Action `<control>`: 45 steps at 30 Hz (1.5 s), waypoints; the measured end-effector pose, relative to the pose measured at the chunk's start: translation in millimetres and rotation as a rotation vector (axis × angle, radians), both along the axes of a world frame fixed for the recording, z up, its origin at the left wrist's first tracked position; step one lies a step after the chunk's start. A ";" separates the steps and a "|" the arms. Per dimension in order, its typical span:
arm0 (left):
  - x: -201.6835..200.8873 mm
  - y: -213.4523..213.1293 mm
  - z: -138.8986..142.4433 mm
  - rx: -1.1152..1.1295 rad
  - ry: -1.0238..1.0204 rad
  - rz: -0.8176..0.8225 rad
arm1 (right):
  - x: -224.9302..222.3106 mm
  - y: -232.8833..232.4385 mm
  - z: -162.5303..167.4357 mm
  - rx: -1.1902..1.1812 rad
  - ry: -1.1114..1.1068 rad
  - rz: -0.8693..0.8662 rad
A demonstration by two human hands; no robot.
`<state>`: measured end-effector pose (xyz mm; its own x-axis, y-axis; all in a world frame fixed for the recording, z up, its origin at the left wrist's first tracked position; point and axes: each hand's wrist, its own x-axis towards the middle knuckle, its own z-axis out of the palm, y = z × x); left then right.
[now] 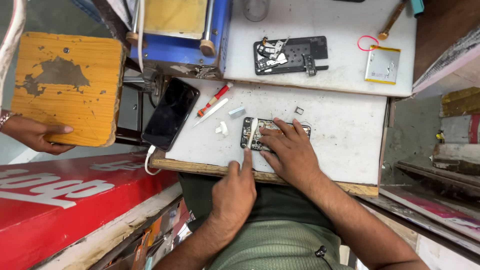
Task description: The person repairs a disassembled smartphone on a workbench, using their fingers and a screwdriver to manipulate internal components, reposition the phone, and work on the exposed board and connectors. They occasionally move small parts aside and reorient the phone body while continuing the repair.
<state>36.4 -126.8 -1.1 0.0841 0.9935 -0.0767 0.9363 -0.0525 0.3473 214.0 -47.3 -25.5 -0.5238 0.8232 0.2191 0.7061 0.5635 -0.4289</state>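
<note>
On the white counter (345, 125) lies an opened phone (257, 134), near the front edge. The right hand (290, 150) presses flat on it, fingers spread, while the left hand (235, 190) pinches a white tool (251, 131) whose tip rests on the phone's left end.

I see an opened phone (265, 131), back off and boards bare, lying flat on the bench's near edge; a white spudger (251, 132) rests across it.

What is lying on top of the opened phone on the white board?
The right hand rests across the opened phone, beside a white tool the left hand holds. The phone's middle is hidden.
</note>
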 end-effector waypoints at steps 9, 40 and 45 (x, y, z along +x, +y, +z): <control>8.9 2.0 10.9 0.036 -0.032 -0.005 | 1.1 0.4 2.5 -0.003 0.020 -0.017; -27.5 82.8 1.1 0.210 -0.366 -0.183 | -5.6 -49.3 27.1 -0.171 0.385 -0.016; -30.4 40.8 7.0 0.248 -0.240 -0.263 | 42.2 2.7 34.6 -0.299 0.246 -0.396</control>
